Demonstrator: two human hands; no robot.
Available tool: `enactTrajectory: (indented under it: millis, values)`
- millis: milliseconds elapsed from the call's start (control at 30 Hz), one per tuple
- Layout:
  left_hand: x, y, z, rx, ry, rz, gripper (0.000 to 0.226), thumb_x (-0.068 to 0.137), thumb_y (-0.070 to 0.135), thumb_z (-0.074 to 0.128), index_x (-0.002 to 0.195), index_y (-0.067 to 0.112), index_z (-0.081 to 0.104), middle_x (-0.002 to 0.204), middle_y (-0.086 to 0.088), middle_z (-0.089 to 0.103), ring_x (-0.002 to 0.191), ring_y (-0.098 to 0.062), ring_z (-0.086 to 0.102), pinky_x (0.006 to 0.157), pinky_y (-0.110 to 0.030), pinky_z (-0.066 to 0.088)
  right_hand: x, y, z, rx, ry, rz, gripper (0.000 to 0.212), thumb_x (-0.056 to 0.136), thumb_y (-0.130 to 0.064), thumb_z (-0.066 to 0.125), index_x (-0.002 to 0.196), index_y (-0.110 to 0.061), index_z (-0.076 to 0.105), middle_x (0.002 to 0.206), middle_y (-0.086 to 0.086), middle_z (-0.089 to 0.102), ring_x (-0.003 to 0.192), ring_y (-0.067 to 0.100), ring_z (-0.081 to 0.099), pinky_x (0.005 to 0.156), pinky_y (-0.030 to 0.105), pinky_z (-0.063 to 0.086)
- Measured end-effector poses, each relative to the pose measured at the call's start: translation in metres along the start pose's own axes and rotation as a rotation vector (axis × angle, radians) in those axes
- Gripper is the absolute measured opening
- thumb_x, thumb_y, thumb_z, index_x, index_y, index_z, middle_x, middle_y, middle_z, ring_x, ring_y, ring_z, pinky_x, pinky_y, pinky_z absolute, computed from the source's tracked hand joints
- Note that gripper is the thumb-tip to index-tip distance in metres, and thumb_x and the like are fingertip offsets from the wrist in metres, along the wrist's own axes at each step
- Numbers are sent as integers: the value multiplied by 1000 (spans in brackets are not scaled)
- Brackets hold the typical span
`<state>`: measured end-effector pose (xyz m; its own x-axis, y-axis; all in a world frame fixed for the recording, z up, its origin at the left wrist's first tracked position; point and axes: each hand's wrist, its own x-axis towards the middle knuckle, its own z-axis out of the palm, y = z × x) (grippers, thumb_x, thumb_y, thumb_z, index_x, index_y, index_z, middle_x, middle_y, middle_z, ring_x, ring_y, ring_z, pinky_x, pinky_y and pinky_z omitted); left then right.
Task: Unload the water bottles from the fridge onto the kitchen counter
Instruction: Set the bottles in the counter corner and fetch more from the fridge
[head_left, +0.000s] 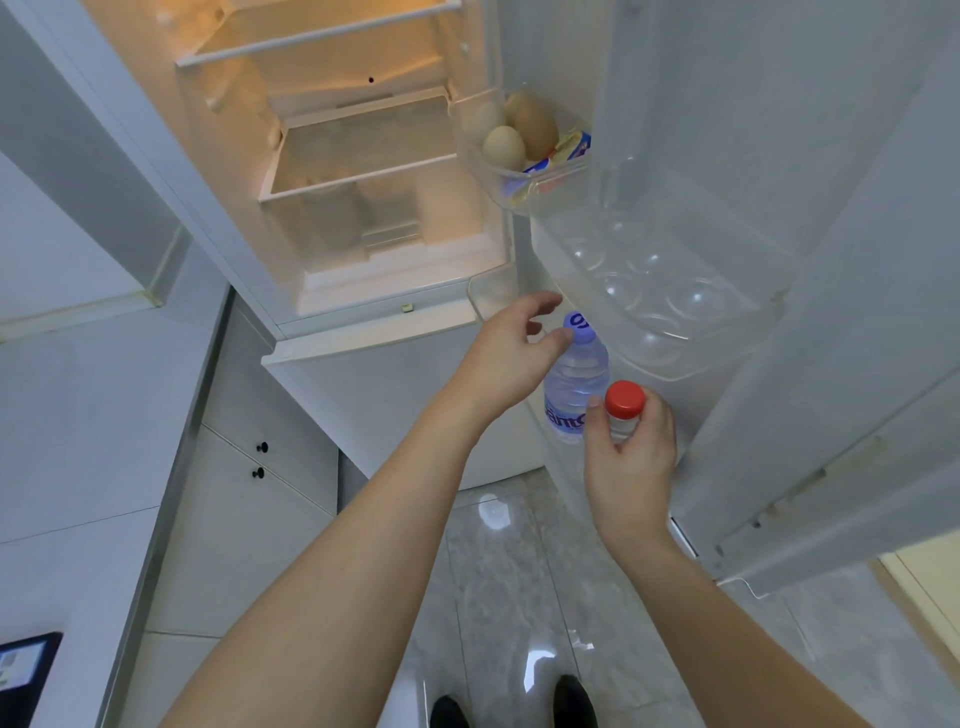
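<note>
Water bottles, two in view, both at the lower shelf of the open white fridge door (779, 156). First: a clear plastic bottle with a blue cap and blue-lettered label (575, 384), standing roughly upright, long axis vertical, cap toward the camera. Second: a smaller clear bottle with a red screw cap (625, 410), just beside the first on its right.

Right hand (631, 457): fingers and thumb curled round the red-capped bottle below its cap, grasping it. Whether this bottle rests on the shelf or is lifted clear cannot be told; its base is hidden behind the hand.

Left hand (511, 353): fingers loosely spread and released, holding nothing. The thumb tip lies at the blue cap, touching or just short of it; cannot tell which. The bottle body lies just right of and below the palm.

Key relation: the left hand is the nearer one to the blue-capped bottle, beside its neck at cap height; judged, it need only wrap the neck or shoulder and lift straight up.

Hidden or unclear: the shelf rail that carries both bottles is covered by hands and bottles; label text is partly cut off. The kitchen counter is not clearly in view. Brown eggs (511, 137) sit in an upper door bin, a clear empty egg tray (660, 291) below them.
</note>
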<state>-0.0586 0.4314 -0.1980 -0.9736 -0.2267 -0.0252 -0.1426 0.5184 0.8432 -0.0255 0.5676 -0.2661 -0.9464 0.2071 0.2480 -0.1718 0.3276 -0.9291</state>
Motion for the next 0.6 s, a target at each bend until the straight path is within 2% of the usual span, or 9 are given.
enactTrajectory:
  millis: [133, 267, 400, 600]
  values:
    - [5, -1, 4, -19, -64, -23, 51, 82, 43, 65, 131, 32, 58, 129, 17, 61, 116, -7, 59, 101, -41, 50, 0, -1, -1, 4, -11, 7, 20, 87, -15, 66, 104, -8, 58, 96, -4, 55, 96, 21, 54, 89, 33, 43]
    - [5, -4, 10, -8, -105, 4, 39, 88, 30, 64, 127, 29, 61, 125, 12, 64, 112, -10, 61, 100, -40, 50, 0, -1, -1, 3, -14, 8, 21, 87, -15, 66, 105, -8, 58, 98, -3, 56, 97, 22, 54, 91, 39, 45]
    - [3, -8, 10, -28, -99, 2, 34, 93, 24, 60, 126, 25, 55, 125, 8, 63, 108, -15, 62, 99, -42, 49, -1, -1, -1, 4, -28, 21, 21, 87, -16, 65, 105, -8, 58, 98, -3, 56, 97, 21, 53, 91, 38, 44]
    - [-5, -10, 8, 13, -77, 7, 27, 96, 25, 55, 121, 22, 45, 122, 2, 60, 117, -16, 55, 100, -42, 47, -1, -1, -2, 9, -24, 18, 21, 87, -16, 67, 104, -9, 57, 96, -5, 55, 96, 19, 53, 91, 37, 44]
